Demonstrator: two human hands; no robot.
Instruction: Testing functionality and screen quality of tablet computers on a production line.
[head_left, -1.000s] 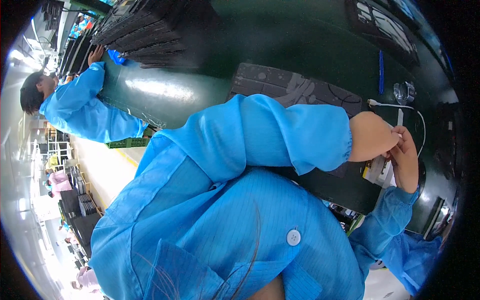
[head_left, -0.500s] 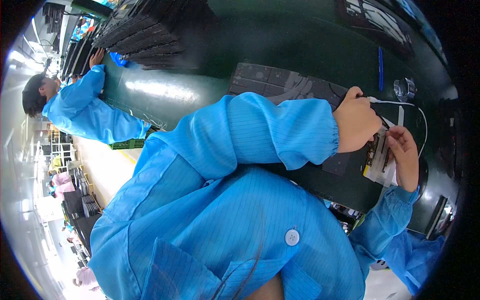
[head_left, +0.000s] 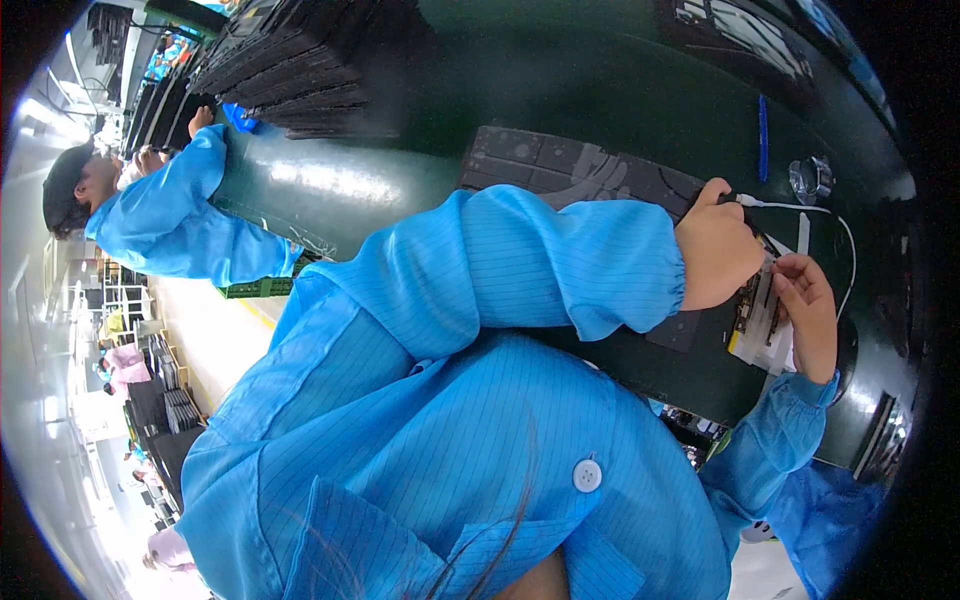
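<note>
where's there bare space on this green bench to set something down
Bare green bench lies between the stacked dark trays and the blue pen. It is crowded by the left hand and right hand, at the small board, white cable and dark mat.

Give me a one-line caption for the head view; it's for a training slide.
Left hand grips a white cable's plug while right hand steadies a small circuit board on the dark green bench.
</note>
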